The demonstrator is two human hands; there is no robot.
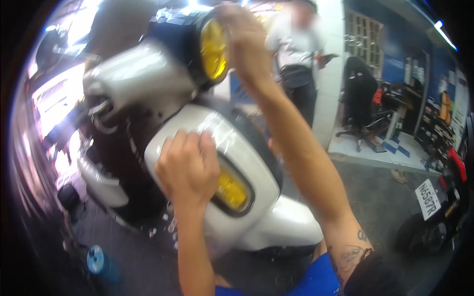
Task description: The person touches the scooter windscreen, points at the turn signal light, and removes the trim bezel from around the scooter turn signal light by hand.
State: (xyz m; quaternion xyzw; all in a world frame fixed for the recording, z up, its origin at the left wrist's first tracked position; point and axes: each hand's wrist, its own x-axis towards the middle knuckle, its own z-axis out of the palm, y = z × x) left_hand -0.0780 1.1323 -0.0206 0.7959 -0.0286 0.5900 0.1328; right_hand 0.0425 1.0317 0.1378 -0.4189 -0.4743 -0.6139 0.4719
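A white scooter [256, 190] with dark trim fills the middle of the view, its front turned toward me. My left hand [187, 165] is against the white front panel, fingers curled, just left of the yellow oval light [231, 190]; whether it grips anything is hidden. Higher up, my right hand [245, 42] is raised at the right edge of the round yellow headlight [214, 49]. Motion blurs that hand, and its fingertips cannot be made out. The white handlebar cover [140, 74] extends to the left of the headlight.
A person [297, 49] in a light top stands behind the scooter. At right are an office chair [361, 93] and a motorcycle with a licence plate [427, 199]. A blue bottle [96, 260] stands on the dark floor [133, 266] at lower left.
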